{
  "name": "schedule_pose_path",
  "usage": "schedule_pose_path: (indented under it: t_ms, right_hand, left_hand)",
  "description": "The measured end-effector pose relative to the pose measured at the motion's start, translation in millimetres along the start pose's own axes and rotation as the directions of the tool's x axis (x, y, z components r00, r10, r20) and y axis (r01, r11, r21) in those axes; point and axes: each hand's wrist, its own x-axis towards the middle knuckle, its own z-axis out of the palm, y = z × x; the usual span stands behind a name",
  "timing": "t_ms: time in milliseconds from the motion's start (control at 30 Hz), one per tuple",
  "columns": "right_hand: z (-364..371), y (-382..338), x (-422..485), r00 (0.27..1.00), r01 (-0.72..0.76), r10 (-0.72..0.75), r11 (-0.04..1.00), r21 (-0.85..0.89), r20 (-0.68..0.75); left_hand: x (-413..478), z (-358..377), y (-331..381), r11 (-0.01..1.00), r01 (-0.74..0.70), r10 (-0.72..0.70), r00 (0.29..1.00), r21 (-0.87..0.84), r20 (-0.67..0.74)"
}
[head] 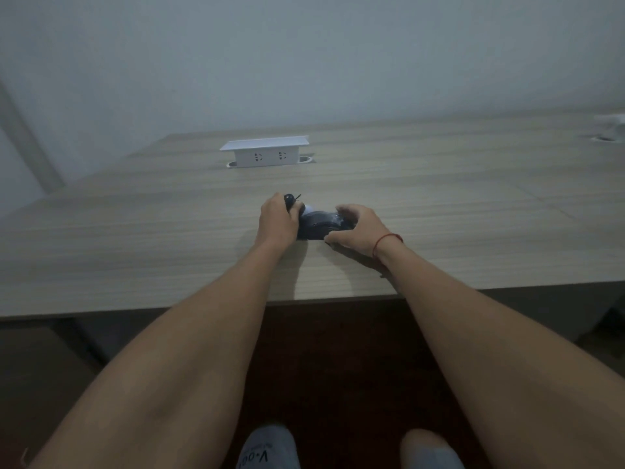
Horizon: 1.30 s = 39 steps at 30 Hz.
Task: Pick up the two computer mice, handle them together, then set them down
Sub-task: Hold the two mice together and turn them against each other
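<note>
Two dark computer mice sit together near the middle of the wooden desk (169, 231). My left hand (277, 221) is wrapped around the left mouse (290, 199), of which only a dark rounded end and a thin bit of cord show past my fingers. The larger black mouse (318, 226) lies between both hands and touches the left one. My right hand (358, 231), with a red string at the wrist, grips it from the right side, thumb at its near edge. Whether the mice rest on the desk or are slightly lifted is unclear.
A raised white power socket box (265, 152) stands at the back of the desk, straight beyond the hands. A pale object (610, 125) sits at the far right edge. The desk's front edge (304, 301) runs below my forearms, and a wall rises behind.
</note>
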Motion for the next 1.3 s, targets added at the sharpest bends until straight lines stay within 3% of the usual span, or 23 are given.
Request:
schedule_pose_path:
  t_ms: [200,367,500,600,733,967,1133,1300]
  right_hand:
    - [4,-5,-2,0.982,-0.035,0.024,0.998,-0.056,-0.185]
    - [5,-10,-1,0.992,-0.059,0.054,0.998,-0.039,-0.117]
    - [9,-11,7,0.985,-0.113,0.109,0.993,-0.022,-0.132]
    - [14,-12,6,0.980,-0.128,0.114,0.988,-0.083,-0.164]
    - [18,-13,3,0.975,-0.136,0.111,0.983,-0.120,-0.192]
    - [24,-13,4,0.973,-0.135,0.091,0.969,-0.207,-0.212]
    - [40,-12,23,0.962,-0.167,0.071,0.916,-0.364,-0.263]
    - [36,-16,20,0.958,-0.163,0.058,0.917,-0.365,-0.282]
  left_hand:
    - [-1,-11,-5,0.995,-0.080,0.076,0.995,0.061,0.065]
    - [-2,-15,-1,0.993,-0.117,0.115,0.992,0.027,0.051]
    - [1,-18,14,0.983,-0.158,0.152,0.986,-0.098,-0.068]
    - [3,-11,23,0.973,-0.173,0.164,0.984,-0.152,-0.069]
    - [3,7,17,0.987,-0.132,0.133,0.991,-0.091,0.011]
    - [7,10,24,0.989,-0.082,0.078,0.996,-0.126,-0.036]
    - [10,9,19,0.990,-0.072,0.072,0.997,-0.121,-0.011]
    - [16,9,16,0.993,-0.093,0.093,0.996,-0.071,0.009]
